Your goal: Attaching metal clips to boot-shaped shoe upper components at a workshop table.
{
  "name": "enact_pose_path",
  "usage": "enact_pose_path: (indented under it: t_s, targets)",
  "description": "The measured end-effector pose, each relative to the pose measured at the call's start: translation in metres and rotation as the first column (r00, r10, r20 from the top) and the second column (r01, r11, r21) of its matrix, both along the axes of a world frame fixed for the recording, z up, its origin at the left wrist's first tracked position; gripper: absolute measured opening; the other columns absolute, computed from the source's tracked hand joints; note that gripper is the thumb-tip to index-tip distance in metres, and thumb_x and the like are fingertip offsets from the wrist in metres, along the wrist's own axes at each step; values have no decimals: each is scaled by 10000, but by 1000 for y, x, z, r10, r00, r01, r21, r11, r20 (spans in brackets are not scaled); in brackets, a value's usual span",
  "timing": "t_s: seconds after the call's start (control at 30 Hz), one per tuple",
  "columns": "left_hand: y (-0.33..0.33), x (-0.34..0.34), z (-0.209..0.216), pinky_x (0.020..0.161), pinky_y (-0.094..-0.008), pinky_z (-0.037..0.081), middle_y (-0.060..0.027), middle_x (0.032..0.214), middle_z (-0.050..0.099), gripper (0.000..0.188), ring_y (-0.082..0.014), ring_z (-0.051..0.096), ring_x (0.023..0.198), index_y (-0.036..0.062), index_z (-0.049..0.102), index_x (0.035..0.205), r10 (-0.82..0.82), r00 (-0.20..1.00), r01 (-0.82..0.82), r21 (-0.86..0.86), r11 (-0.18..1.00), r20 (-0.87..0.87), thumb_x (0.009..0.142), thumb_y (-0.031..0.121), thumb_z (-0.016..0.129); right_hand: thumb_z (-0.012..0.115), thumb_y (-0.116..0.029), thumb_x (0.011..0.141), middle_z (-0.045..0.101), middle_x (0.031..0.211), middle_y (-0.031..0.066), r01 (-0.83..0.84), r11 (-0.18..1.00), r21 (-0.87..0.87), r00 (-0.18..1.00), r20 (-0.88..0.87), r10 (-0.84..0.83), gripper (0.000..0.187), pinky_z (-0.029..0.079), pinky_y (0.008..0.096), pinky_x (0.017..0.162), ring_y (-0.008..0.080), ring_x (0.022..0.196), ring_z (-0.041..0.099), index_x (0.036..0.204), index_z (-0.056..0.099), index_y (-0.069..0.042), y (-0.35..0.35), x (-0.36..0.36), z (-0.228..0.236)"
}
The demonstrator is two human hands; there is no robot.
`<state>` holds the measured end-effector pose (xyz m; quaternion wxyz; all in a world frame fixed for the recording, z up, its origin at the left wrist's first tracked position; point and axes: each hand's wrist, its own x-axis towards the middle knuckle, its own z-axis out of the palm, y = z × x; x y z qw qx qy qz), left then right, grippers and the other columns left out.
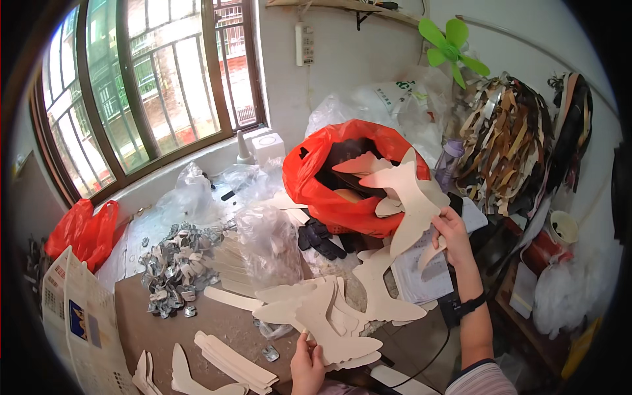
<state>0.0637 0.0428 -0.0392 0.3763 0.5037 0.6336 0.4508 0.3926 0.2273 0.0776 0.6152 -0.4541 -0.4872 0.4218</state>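
My left hand (pixel 307 366) is closed on the lower edge of a cream, flat cut-out shoe piece (pixel 319 321), which has winged ends and lies over a pile of similar pieces. My right hand (pixel 453 232) grips another cream cut-out piece (pixel 413 191), raised in front of the open red plastic bag (pixel 309 187). Beneath those fingers hangs a small curved cream strip (pixel 429 258); whether it belongs to the same piece I cannot tell. Between my hands, another winged piece (pixel 378 289) rests near a sheet of written paper (pixel 424 273).
A heap of small metallic bits (pixel 174 266) covers the table's left part. Long cream strips (pixel 234 362) lie at the near edge. A white plastic crate (pixel 82 322) stands left. Dark gloves (pixel 320 238) lie before the bag. A green fan (pixel 451 49) is behind it.
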Motion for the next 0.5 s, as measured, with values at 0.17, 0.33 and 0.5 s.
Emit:
enact_pose_path:
  t_s: [0.17,0.33,0.5]
  targets:
    - [-1,-1,-8,671,-363,502,-171,900,618,433,-276,625,790,26,442,1325,-7,995,8,-13,1000,101,914,103,556,531,-49,927,602,789,63,-79,996,34,995,-52,81,40,386,221,388,114,456,513,965,523,-40,-38,5,11]
    - [-2,-3,2,687,-315,513,-136,1007,611,498,-235,632,751,-26,415,1337,-60,998,58,59,997,23,876,64,580,516,-87,951,628,807,78,-157,985,74,973,-156,167,57,405,206,357,122,497,559,1007,517,-76,-68,10,15]
    - [-9,-7,-2,663,-314,503,-130,1004,613,500,-217,615,713,-34,415,1326,-42,999,42,85,996,-1,869,58,595,544,-143,950,645,828,79,-281,953,118,944,-145,296,92,412,199,352,133,535,586,1013,515,-83,-91,1,18]
